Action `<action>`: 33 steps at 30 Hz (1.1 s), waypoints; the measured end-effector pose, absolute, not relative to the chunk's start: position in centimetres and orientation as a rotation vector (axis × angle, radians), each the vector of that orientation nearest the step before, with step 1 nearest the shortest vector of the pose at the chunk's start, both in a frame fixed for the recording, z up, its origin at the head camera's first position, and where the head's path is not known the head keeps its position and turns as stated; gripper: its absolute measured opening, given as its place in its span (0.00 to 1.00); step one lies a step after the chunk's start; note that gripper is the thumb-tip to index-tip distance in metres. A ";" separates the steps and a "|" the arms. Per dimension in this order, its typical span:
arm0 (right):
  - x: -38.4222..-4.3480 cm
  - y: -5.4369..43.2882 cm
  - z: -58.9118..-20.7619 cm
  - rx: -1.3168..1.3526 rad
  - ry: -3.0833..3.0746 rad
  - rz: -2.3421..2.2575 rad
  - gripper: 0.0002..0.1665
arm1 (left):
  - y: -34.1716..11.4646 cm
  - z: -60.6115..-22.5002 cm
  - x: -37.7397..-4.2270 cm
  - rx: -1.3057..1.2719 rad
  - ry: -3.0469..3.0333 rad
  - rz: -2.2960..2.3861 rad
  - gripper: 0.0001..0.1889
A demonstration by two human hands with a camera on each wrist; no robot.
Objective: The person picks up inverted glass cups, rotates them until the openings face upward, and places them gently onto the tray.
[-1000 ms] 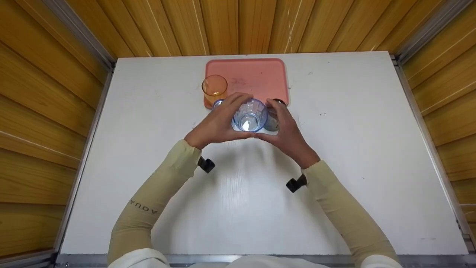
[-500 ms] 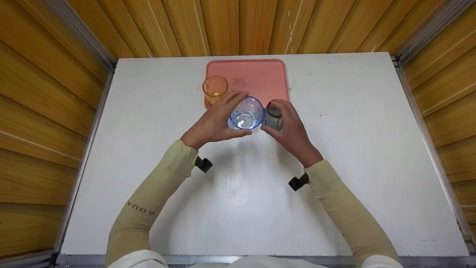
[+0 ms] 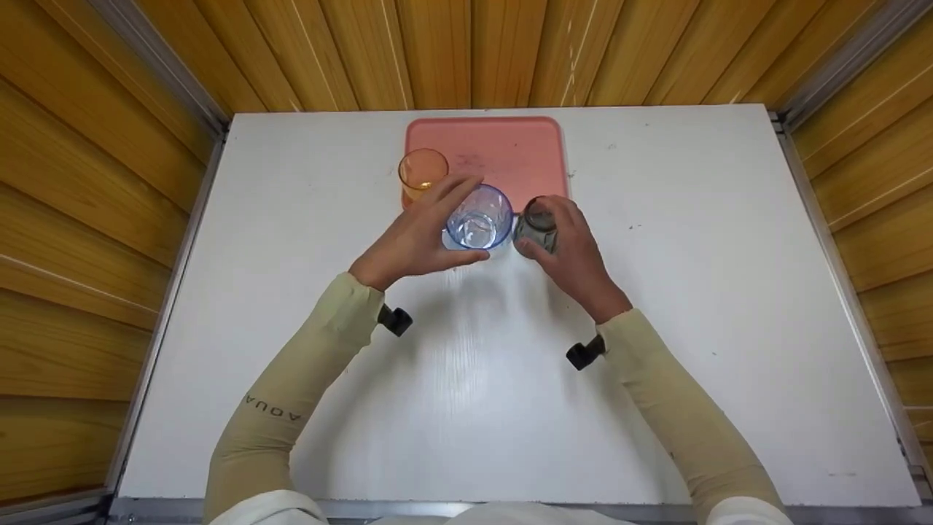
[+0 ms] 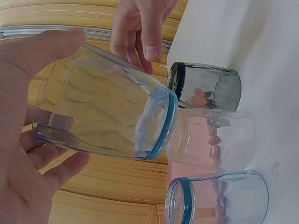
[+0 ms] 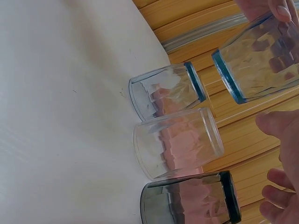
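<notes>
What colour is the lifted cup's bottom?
The cup's bottom is blue, clearest in the left wrist view.

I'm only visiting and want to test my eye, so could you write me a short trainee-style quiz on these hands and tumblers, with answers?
1. Which hand holds the raised, round, see-through blue tumbler?
2. True or false: a gap separates the right hand from the round, see-through smoky-grey tumbler.
3. In the wrist views, how many tumblers stand in a row on the flat white table? A) two B) three C) five

Key:
1. The left hand.
2. True; both wrist views show it.
3. B: the smoky-grey tumbler, a round, see-through colourless tumbler and a second blue tumbler.
</notes>
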State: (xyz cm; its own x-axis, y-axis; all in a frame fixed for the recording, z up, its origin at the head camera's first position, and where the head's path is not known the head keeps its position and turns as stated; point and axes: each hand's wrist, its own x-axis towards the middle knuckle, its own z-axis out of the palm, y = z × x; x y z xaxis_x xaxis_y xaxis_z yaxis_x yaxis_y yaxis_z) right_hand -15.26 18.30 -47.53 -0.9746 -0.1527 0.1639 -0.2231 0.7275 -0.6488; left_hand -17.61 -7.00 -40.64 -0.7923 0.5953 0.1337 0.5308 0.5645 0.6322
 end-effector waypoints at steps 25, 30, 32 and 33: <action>-16.9 18.6 -48.4 0.265 -2.877 1.025 0.35 | -7.8 -40.6 -17.8 0.965 2.746 1.010 0.50; -17.3 18.7 -48.7 0.255 -2.886 1.039 0.35 | -7.9 -40.4 -17.8 0.951 2.747 1.010 0.51; -17.5 18.7 -48.8 0.255 -2.891 1.036 0.35 | -8.0 -40.4 -17.9 0.950 2.749 1.010 0.51; -17.5 18.7 -48.8 0.254 -2.894 1.034 0.35 | -8.0 -40.3 -17.9 0.952 2.751 1.011 0.51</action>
